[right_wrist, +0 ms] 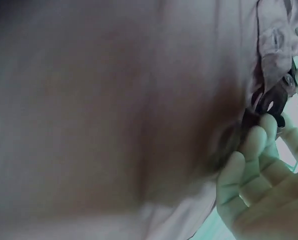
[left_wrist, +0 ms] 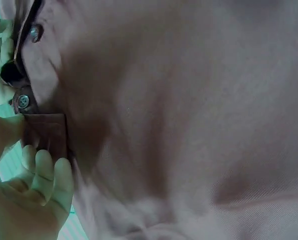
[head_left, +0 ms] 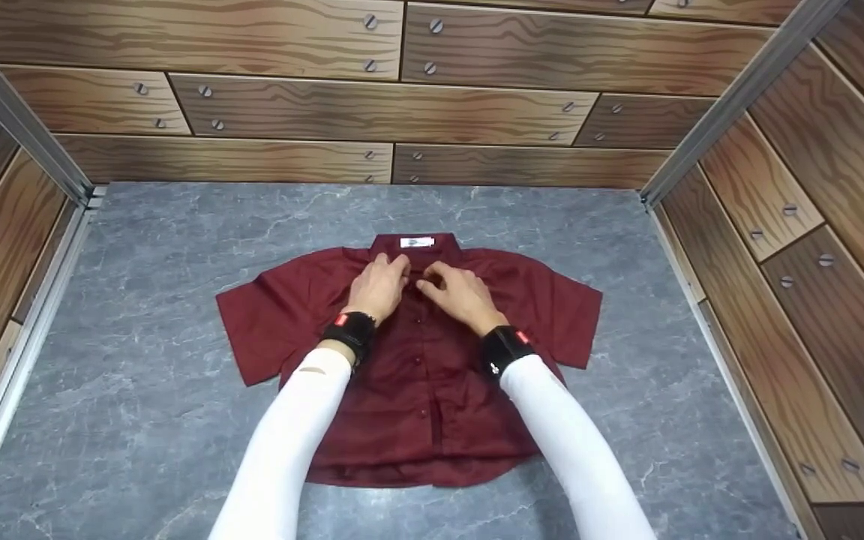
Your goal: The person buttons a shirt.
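Observation:
A dark red short-sleeved button shirt [head_left: 402,390] lies spread front up, its collar [head_left: 447,244] with a white label at the far end. My left hand [head_left: 378,286] is at the neck opening, and my right hand [head_left: 458,295] is just right of it. Seen from the left wrist, the left thumb and fingers pinch the collar tip [left_wrist: 51,132] beside a small button [left_wrist: 23,101]. The right wrist view has the right fingers curled on the dark collar edge, close to a buttonhole [right_wrist: 270,106]. The right thumb is partly hidden.
Beneath the shirt is a grey marbled surface [head_left: 139,420]. Wood-patterned panels [head_left: 289,105] stand at the back and both sides, with metal rails [head_left: 19,375] along the side edges. More buttons [head_left: 418,361] run down the shirt front.

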Demonstrator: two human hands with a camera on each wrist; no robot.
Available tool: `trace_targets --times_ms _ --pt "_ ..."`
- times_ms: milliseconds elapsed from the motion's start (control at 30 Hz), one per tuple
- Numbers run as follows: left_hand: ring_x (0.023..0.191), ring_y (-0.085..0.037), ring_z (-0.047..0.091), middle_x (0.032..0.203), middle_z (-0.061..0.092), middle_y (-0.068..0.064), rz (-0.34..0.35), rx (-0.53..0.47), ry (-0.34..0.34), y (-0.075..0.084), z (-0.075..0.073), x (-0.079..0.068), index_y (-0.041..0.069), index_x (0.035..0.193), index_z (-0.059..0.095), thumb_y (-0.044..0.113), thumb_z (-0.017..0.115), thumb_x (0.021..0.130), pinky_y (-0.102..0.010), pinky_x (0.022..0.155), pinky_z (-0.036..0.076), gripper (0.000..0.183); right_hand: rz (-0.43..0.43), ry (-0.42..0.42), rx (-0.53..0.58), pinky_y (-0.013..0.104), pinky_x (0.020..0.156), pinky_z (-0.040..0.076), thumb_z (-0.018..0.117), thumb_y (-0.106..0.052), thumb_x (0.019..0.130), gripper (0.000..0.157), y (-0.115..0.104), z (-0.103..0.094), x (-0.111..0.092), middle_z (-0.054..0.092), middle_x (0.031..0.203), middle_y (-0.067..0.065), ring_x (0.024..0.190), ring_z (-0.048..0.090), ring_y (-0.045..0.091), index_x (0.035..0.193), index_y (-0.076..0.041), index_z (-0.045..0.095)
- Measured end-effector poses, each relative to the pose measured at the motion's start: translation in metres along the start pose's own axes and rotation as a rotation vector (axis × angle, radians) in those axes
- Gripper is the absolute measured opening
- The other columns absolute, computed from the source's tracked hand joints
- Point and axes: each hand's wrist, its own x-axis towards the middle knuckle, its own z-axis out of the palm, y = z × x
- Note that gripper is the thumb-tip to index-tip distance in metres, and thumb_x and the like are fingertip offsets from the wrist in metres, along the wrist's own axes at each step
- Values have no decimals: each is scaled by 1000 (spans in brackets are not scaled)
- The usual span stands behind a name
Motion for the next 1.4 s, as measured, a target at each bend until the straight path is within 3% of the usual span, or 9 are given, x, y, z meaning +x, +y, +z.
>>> trace_targets --times_ms 167,333,533,700,933,1233,1400 --pt "92 -37 64 98 58 -14 11 -78 28 -5 -3 -3 12 106 62 16 68 100 -52 77 54 10 -62 16 43 44 89 51 69 -32 100 24 -4 4 2 74 111 4 97 65 22 118 -17 75" --pt "92 -33 62 100 59 -12 86 -158 62 -12 -6 -12 13 113 64 14 68 100 -49 80 52 14 -100 2 166 41 88 51 69 -24 101 17 -6 6 -2 74 109 6 96 65 22 110 -11 75" --pt "110 -27 60 120 61 -9 211 -306 67 -18 -3 -29 11 126 67 13 72 97 -43 100 47 29 -119 -89 360 32 79 47 64 -18 103 13 -1 4 -9 67 94 3 85 59 16 108 -8 71" --pt "120 -25 59 126 61 -7 225 -400 100 -17 2 -36 9 121 71 13 78 93 -38 107 43 30 -127 -189 509 33 79 50 59 -14 105 15 0 1 -14 67 95 9 87 63 23 110 -3 69" --pt "115 -24 65 117 71 -6 137 -443 145 -17 10 -33 8 112 73 15 80 91 -38 102 47 23 -78 -218 619 38 80 51 59 -16 106 20 -2 3 -15 68 104 24 93 66 37 113 0 69" --pt "103 -23 70 103 77 -5 12 -494 156 -21 19 -27 7 100 80 14 81 89 -39 94 51 13 -11 -112 520 26 71 50 65 -15 102 15 -5 11 -12 69 87 6 79 65 22 106 -2 72" --pt "104 -22 70 104 78 -4 -63 -542 137 -22 21 -26 9 101 80 14 80 89 -38 94 51 13 27 -94 474 27 70 49 63 -5 95 20 -7 8 -11 70 85 6 78 65 18 115 -4 67"
